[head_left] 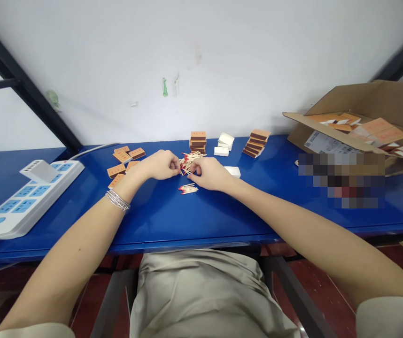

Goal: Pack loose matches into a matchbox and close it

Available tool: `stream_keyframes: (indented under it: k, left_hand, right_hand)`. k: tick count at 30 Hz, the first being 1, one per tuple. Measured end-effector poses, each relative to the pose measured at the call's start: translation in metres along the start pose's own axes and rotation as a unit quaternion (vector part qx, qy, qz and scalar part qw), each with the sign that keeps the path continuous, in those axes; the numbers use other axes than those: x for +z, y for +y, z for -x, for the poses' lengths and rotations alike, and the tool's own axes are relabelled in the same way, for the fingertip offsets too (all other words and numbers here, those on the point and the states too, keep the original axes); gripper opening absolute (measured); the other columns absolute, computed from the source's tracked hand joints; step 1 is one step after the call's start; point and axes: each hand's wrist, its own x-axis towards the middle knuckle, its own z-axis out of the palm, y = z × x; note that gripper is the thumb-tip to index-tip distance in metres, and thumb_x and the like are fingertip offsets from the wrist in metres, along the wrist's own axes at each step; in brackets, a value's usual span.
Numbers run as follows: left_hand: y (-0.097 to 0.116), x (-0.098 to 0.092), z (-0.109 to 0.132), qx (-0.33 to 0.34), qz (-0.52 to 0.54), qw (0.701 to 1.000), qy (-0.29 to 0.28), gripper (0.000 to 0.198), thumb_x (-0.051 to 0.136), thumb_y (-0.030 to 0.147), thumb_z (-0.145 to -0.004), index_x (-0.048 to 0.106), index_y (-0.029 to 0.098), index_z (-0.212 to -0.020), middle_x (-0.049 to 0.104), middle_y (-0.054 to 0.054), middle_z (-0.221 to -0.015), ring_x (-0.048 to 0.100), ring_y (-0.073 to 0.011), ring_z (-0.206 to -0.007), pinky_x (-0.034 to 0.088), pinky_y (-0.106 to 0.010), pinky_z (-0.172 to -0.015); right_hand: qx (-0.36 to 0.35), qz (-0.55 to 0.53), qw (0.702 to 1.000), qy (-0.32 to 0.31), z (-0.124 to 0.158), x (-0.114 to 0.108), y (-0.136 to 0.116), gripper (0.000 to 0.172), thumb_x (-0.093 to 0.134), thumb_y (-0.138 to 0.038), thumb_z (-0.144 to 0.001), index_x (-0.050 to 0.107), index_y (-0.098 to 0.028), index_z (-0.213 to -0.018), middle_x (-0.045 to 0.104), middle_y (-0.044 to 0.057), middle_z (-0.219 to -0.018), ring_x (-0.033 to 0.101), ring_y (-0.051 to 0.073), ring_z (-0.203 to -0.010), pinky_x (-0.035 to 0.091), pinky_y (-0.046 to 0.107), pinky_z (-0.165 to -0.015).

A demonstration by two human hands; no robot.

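Observation:
My left hand (159, 165) and my right hand (210, 174) meet over a loose bunch of red-tipped wooden matches (188, 162), with the fingertips of both pinched at its sides. A smaller bunch of matches (188, 188) lies on the blue table (173, 220) just below my right fingers. Behind the bunch stands a stack of brown-and-orange matchboxes (197, 142), and a leaning stack (256, 143) stands further right. White inner trays (226, 139) lie between them. Loose orange matchbox sleeves (126, 156) lie near my left hand. My left wrist wears silver bangles (117, 200).
A white-and-blue power strip (28, 197) lies at the table's left end. At the right, an open cardboard box (360, 110) holds orange sleeves. A pixelated patch (340, 180) hides part of the table. A white wall (201, 61) rises behind.

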Motion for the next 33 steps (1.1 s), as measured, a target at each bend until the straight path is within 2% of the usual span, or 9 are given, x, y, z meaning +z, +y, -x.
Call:
stream_keyframes:
  k: [5,9,20,25,30,33]
  left_hand:
    - [0.000,0.000,0.000,-0.008,0.004,1.000,0.002,0.021,0.058,0.026,-0.071,0.074,0.018,-0.084,0.072,-0.002,-0.076,0.059,-0.0126,-0.062,0.041,-0.024,-0.060]
    - [0.001,0.000,0.000,-0.013,0.001,1.000,0.001,0.022,0.058,0.027,-0.072,0.074,0.018,-0.085,0.073,-0.002,-0.079,0.061,-0.0136,-0.065,0.042,-0.025,-0.061]
    - [0.001,-0.001,0.001,-0.018,0.000,1.000,0.001,0.022,0.059,0.026,-0.071,0.075,0.018,-0.085,0.073,-0.003,-0.078,0.061,-0.0133,-0.065,0.041,-0.024,-0.060]
    - [0.000,-0.001,0.001,-0.024,-0.009,1.000,-0.001,0.023,0.058,0.025,-0.071,0.074,0.018,-0.085,0.073,-0.003,-0.078,0.061,-0.0137,-0.065,0.042,-0.025,-0.061]
    - [-0.001,0.000,0.000,-0.022,-0.002,1.000,-0.001,0.021,0.058,0.024,-0.070,0.074,0.018,-0.083,0.073,-0.002,-0.076,0.060,-0.0132,-0.064,0.042,-0.025,-0.061]
    - [-0.001,0.000,0.000,-0.023,0.002,1.000,-0.002,0.021,0.058,0.023,-0.070,0.074,0.018,-0.083,0.073,-0.002,-0.077,0.060,-0.0129,-0.064,0.042,-0.025,-0.061]
  right_hand:
    - [0.016,0.017,1.000,-0.001,0.000,0.003,0.000,0.018,0.061,-0.031,-0.082,0.068,-0.018,-0.092,0.068,0.005,-0.084,0.056,0.016,-0.071,0.036,0.027,-0.064]
    - [0.013,0.015,1.000,-0.016,-0.001,0.003,-0.001,0.017,0.057,-0.026,-0.084,0.072,-0.020,-0.088,0.068,0.005,-0.081,0.057,0.016,-0.071,0.037,0.027,-0.064]
    - [0.009,-0.017,1.000,0.010,-0.001,-0.001,-0.002,0.015,0.058,-0.019,-0.077,0.072,-0.018,-0.080,0.068,0.004,-0.072,0.056,0.015,-0.066,0.038,0.027,-0.064]
    - [-0.062,-0.049,0.995,-0.052,0.003,-0.012,-0.002,0.014,0.060,-0.018,-0.074,0.074,-0.017,-0.076,0.067,0.000,-0.066,0.054,0.011,-0.059,0.038,0.025,-0.062]
    - [-0.073,-0.065,0.990,-0.099,0.006,-0.020,-0.005,0.014,0.062,-0.017,-0.072,0.075,-0.018,-0.078,0.065,-0.001,-0.067,0.053,0.010,-0.059,0.038,0.023,-0.061]
    - [-0.073,-0.078,0.990,-0.091,0.004,-0.017,-0.003,0.014,0.062,-0.017,-0.073,0.075,-0.018,-0.079,0.066,-0.002,-0.066,0.053,0.010,-0.058,0.038,0.023,-0.061]
